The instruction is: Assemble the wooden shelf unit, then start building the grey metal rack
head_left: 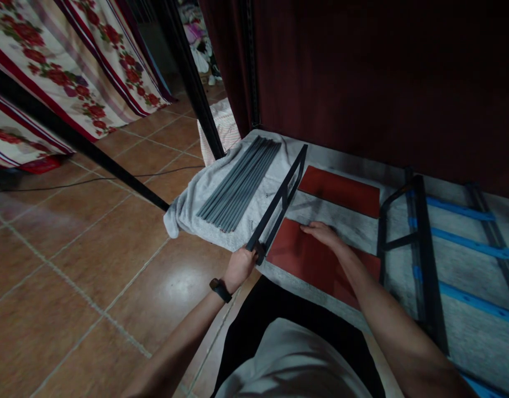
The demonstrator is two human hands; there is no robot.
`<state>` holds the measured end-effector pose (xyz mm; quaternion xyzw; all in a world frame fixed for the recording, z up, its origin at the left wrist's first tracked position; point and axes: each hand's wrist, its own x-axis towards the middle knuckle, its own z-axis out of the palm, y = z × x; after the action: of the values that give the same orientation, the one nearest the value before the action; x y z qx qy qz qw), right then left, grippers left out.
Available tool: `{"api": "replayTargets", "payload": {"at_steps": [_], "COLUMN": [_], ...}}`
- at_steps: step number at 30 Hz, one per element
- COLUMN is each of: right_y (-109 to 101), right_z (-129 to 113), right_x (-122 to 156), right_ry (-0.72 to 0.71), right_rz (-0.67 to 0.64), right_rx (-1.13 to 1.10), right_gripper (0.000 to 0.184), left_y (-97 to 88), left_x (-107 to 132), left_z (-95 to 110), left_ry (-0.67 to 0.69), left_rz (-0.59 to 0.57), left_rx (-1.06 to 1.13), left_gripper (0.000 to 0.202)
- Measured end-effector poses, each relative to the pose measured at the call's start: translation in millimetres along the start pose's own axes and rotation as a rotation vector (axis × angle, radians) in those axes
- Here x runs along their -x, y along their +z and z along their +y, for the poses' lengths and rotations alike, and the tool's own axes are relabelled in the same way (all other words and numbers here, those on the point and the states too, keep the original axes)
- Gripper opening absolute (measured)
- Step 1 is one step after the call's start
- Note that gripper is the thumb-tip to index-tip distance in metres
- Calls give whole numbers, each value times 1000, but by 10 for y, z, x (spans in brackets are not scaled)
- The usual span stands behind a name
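My left hand [239,266] is closed round the near end of a black metal frame piece [281,196], which rises at a slant away from me over a grey cloth [345,218]. A black watch sits on that wrist. My right hand [324,233] lies flat with fingers stretched on the near red panel [308,260]. A second red panel [341,190] lies farther off on the cloth. A bundle of several grey rods [240,182] rests to the left of the frame piece.
Another black frame with blue crossbars [445,243] lies on the cloth at right. A dark red curtain [382,72] hangs behind. Two black poles [188,72] stand over the brown tiled floor [72,254]. Flowered fabric [63,61] hangs at upper left.
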<state>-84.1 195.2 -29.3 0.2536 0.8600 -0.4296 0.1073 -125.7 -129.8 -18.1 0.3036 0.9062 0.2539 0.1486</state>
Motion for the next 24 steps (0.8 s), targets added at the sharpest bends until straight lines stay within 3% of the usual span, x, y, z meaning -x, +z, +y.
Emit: {"api": "replayTargets", "payload": {"at_steps": [6, 13, 20, 24], "right_y": [-5, -6, -10, -15], "right_z": [-11, -21, -33, -45], "right_x": [30, 50, 29, 51], "right_ry": [13, 15, -14, -16], "right_rz": [8, -5, 22, 20], "right_rx": [-14, -16, 24, 42], "right_gripper": [41, 40, 36, 38], "left_y": [-18, 4, -28, 13], "left_x": [-70, -40, -96, -82], "left_z": [-58, -35, -60, -91], "left_ry": [128, 117, 195, 182], "left_rz": [-39, 14, -58, -30], "left_rx": [50, 15, 21, -78], "left_gripper": [19, 17, 20, 22]}}
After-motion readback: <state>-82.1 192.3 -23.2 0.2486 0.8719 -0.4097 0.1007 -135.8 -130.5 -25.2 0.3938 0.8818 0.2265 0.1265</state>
